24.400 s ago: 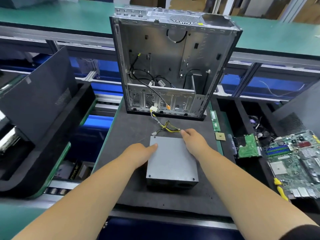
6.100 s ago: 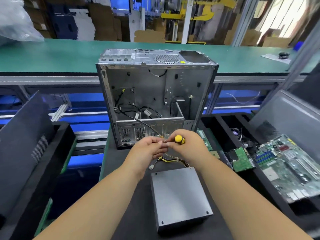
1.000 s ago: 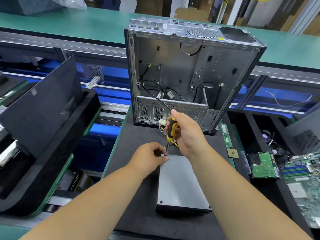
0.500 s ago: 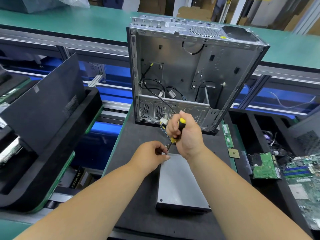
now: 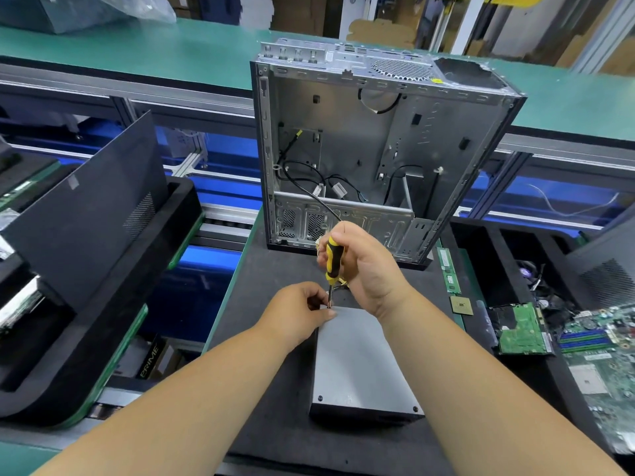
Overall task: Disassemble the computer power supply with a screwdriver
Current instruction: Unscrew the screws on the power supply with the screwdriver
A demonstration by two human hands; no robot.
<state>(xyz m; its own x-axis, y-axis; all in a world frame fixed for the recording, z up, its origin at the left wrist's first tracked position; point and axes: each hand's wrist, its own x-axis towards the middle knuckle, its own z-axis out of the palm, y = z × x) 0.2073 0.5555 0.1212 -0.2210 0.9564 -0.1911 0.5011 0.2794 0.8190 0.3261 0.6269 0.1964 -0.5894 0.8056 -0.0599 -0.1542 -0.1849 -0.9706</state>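
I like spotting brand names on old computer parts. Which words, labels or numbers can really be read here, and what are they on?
"PRIME": white letters on a dark box under the bench at lower left.
Memory stick label: too small to read.
Green circuit boards: markings too blurred to read.
Power supply and computer case: no readable text shows.

Yellow-and-black screwdriver handle [image 5: 332, 257]; plain grey power supply [image 5: 357, 365] on a black mat [image 5: 275, 269]. At one o'clock, a silver computer case [image 5: 378, 142]; at three, green circuit boards [image 5: 522, 333].
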